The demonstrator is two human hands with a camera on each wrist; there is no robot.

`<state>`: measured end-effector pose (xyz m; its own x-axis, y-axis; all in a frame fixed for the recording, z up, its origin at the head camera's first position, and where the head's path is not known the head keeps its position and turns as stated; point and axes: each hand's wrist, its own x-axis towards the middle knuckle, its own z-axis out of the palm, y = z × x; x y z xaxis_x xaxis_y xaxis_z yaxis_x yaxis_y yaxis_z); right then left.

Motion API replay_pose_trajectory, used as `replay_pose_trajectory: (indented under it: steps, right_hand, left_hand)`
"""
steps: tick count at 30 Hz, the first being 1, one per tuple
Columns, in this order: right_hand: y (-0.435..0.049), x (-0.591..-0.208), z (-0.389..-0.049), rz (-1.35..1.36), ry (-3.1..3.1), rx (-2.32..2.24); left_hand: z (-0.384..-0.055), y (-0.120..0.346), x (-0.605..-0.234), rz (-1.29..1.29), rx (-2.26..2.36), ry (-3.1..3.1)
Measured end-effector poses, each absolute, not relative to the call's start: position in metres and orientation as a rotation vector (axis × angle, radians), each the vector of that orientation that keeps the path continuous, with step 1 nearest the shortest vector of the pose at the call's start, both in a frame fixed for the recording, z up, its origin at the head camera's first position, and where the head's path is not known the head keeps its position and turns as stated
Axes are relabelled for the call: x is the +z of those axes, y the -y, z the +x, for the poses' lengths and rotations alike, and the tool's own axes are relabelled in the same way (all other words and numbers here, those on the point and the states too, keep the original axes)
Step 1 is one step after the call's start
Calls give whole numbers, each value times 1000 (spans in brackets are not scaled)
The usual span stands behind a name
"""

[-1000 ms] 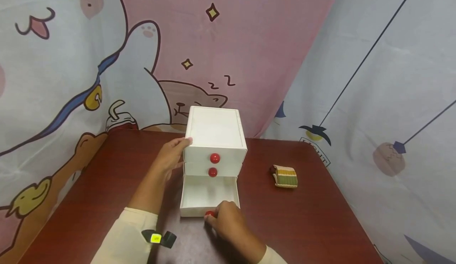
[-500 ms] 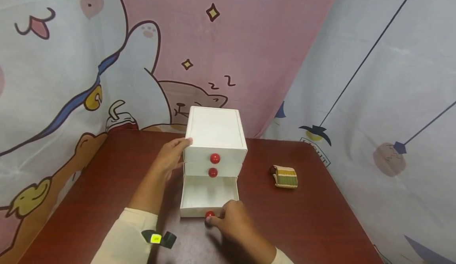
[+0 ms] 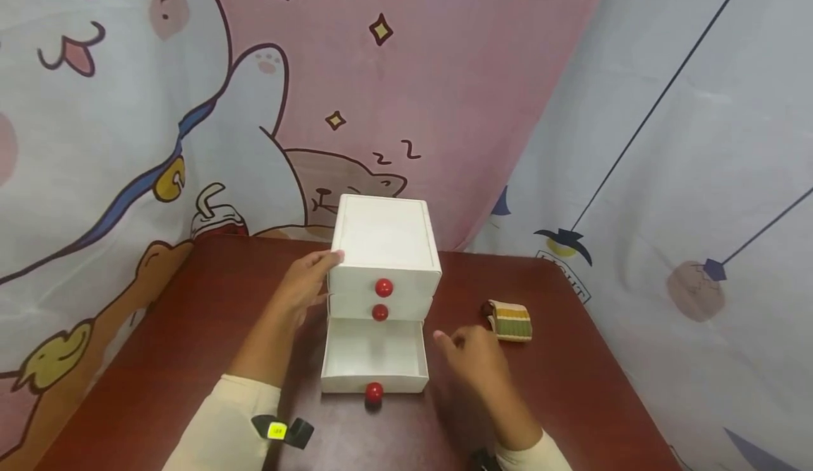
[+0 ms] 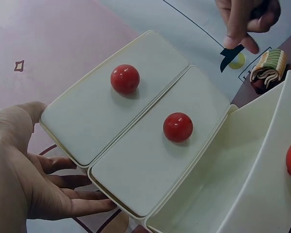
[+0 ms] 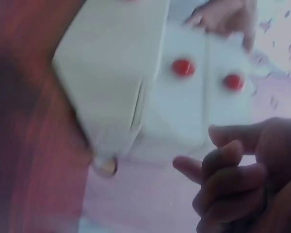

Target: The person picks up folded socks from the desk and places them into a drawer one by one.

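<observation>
A white drawer cabinet [image 3: 386, 234] with red round knobs stands on the table. Its lowest drawer [image 3: 406, 384] is pulled out, and bare inside where it shows; the upper two drawers are closed. My left hand [image 3: 301, 282] rests against the cabinet's left side, thumb at the top edge, and its fingers [image 4: 87, 206] lie straight along the side. To the right of the pulled-out drawer, my right hand [image 3: 479, 361] is in the air with loosely bent fingers and nothing in them. Just behind it lies a small folded striped cloth [image 3: 513, 323] in yellow, green and cream.
The brown-red table [image 3: 209, 301] runs back to a printed cartoon curtain [image 3: 444, 68]. A black strap with a yellow tag [image 3: 277, 430] is on the left sleeve. The lowest knob [image 3: 374, 392] juts out toward the front.
My right hand has let go of the lowest drawer's knob and moved right and up, toward the striped cloth. The drawer stays pulled out, and my left hand keeps its place on the cabinet.
</observation>
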<state>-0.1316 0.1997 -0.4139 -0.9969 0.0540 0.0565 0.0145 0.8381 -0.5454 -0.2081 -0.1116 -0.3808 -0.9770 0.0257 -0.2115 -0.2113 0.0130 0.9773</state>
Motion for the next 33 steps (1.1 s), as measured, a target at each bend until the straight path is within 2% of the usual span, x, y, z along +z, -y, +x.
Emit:
replay_pose_trajectory:
  steps: [8, 15, 19, 26, 33]
  right_hand:
    - [-269, -439, -179, -422, 2856, 734]
    - [-305, -461, -202, -617, 2876, 807]
    - [-323, -472, -212, -667, 2890, 865]
    - [-360, -506, -243, -604, 2939, 813]
    - [-350, -483, -239, -599, 2962, 975]
  left_hand:
    - [-208, 111, -383, -188, 2097, -2111]
    - [-209, 109, -385, -186, 2126, -2086]
    - [-210, 107, -387, -174, 2124, -2097]
    - [-209, 106, -388, -176, 2124, -2105]
    - [-209, 110, -385, -188, 2123, -2107]
